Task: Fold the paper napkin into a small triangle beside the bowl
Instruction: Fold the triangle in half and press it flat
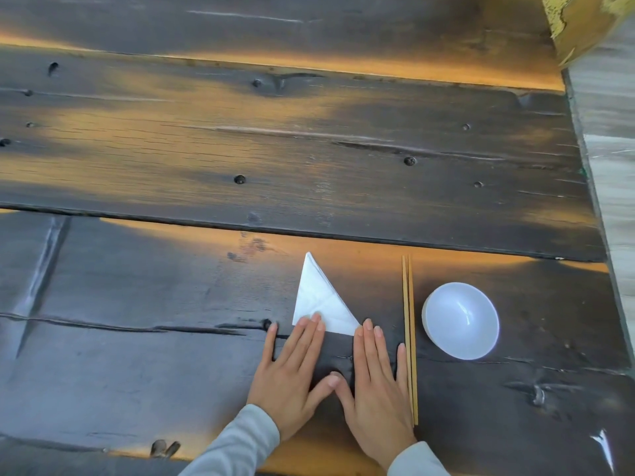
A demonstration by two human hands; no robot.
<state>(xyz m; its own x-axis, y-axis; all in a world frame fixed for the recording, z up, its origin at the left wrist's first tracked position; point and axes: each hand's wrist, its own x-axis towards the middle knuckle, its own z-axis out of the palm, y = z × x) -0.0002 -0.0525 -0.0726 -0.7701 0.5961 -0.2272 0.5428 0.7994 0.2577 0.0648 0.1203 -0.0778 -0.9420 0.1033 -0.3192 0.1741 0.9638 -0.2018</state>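
Note:
A white paper napkin (319, 298) lies folded into a triangle on the dark wooden table, its tip pointing away from me. A white bowl (460, 320) stands to its right, beyond a pair of wooden chopsticks (410, 334). My left hand (292, 372) lies flat with its fingertips on the napkin's near left corner. My right hand (376, 386) also lies flat, its fingertips just touching the napkin's near right corner. Both hands have their fingers spread and hold nothing. The thumbs meet between the hands.
The table (240, 149) is made of wide dark planks with gaps and knots. Its right edge (598, 207) runs close past the bowl, with a pale floor beyond. A yellowish object (580, 22) sits at the far right corner.

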